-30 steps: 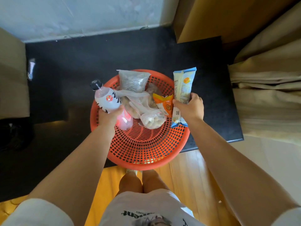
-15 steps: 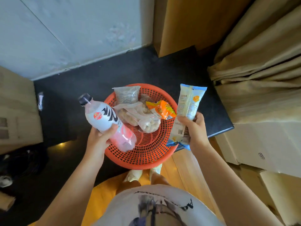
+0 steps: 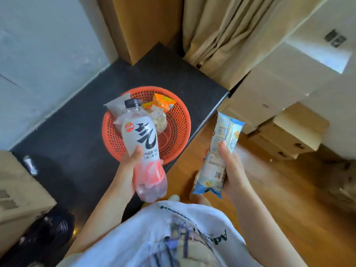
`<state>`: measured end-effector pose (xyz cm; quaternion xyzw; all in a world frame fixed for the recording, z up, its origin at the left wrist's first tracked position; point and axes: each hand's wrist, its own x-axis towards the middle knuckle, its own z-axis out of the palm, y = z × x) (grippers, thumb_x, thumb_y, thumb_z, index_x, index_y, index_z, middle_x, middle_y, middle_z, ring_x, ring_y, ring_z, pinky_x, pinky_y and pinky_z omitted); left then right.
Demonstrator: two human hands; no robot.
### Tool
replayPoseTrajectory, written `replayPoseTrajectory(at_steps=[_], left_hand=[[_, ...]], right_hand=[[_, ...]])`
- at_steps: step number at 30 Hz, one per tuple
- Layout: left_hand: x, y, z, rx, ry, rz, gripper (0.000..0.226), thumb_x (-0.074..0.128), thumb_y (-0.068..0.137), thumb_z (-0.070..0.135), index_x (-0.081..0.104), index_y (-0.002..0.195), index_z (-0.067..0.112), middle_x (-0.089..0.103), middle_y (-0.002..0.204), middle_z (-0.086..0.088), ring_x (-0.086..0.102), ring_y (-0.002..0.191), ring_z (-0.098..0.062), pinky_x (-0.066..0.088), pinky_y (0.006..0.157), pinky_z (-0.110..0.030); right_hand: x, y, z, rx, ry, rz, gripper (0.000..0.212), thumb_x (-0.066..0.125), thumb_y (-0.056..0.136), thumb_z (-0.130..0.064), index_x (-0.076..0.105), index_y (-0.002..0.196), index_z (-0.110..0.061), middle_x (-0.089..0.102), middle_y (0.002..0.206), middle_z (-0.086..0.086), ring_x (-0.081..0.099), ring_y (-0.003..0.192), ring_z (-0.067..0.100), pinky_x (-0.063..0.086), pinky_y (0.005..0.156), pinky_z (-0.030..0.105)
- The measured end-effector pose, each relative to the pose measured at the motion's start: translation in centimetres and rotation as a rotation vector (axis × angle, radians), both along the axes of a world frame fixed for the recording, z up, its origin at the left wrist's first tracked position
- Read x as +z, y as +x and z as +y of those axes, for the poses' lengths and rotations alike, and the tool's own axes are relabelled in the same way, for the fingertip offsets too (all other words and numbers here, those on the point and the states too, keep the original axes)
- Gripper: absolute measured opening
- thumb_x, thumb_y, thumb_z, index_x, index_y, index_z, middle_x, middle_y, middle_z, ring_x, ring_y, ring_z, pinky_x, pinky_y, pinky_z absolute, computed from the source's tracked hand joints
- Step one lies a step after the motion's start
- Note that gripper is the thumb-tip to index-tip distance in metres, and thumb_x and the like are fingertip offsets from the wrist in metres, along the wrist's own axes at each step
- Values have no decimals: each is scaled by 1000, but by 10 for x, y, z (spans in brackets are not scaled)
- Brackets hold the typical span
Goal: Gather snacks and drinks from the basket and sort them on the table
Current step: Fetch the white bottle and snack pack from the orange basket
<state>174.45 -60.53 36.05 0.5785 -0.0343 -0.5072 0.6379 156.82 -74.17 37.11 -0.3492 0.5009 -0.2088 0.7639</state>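
Hands grip goods: left hand wraps a clear pink-tinted drink bottle, right hand a pale-blue snack packet, both above and clear of the orange mesh basket.

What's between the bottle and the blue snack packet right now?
Nothing is held between them. In the head view, the gap between the bottle and the blue snack packet shows only wooden floor far below.

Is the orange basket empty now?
No, the orange basket still holds an orange snack packet and clear bags.
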Motion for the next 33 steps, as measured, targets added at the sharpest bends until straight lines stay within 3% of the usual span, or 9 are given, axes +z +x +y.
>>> replayPoseTrajectory(at_steps=[2,4,10,15,21,26,33], left_hand=[[1,-14,1,-104,17,2,106,78,21,75,60,100,7,73,69,-12,71,62,-20,58,56,-26],[1,-30,-1,-224,40,22,111,75,18,79,60,100,5,73,68,-12,72,62,-20,57,54,-25],[2,-107,-18,-581,69,25,94,75,21,78,67,81,6,69,59,-12,68,52,-21,56,51,-26],[11,-204,-28,-913,67,79,97,83,21,68,61,93,7,70,64,-8,68,54,-20,56,49,-27],[14,-365,-5,-1325,106,44,100,82,22,68,59,99,8,70,68,-10,69,57,-21,56,50,-30],[20,-503,50,-1504,126,21,99,81,18,69,60,96,12,72,66,-5,69,57,-19,56,50,-29],[24,-620,102,-1718,134,29,94,80,22,70,62,93,11,71,66,-7,69,58,-20,57,52,-30]], right_hand=[[3,-25,18,-94,-51,46,58,59,68,-53,53,114,-18,64,87,5,63,70,17,53,60,31],[5,-53,36,-191,-100,89,55,61,65,-56,54,109,-23,65,87,4,64,70,15,53,59,30],[8,-152,87,-529,-124,163,45,63,66,-54,57,101,-26,66,84,2,65,62,10,52,53,26],[2,-244,146,-855,-72,162,49,67,60,-56,57,99,-29,66,81,-2,67,64,11,54,56,29],[-10,-364,247,-1285,-5,152,63,69,57,-54,55,113,-27,69,96,-1,70,76,12,55,59,27],[-15,-454,328,-1502,-12,175,50,69,56,-53,58,101,-34,71,92,-7,71,78,9,55,63,28],[-15,-548,413,-1733,-38,222,43,67,61,-51,59,100,-34,73,86,-14,70,80,6,55,60,21]])
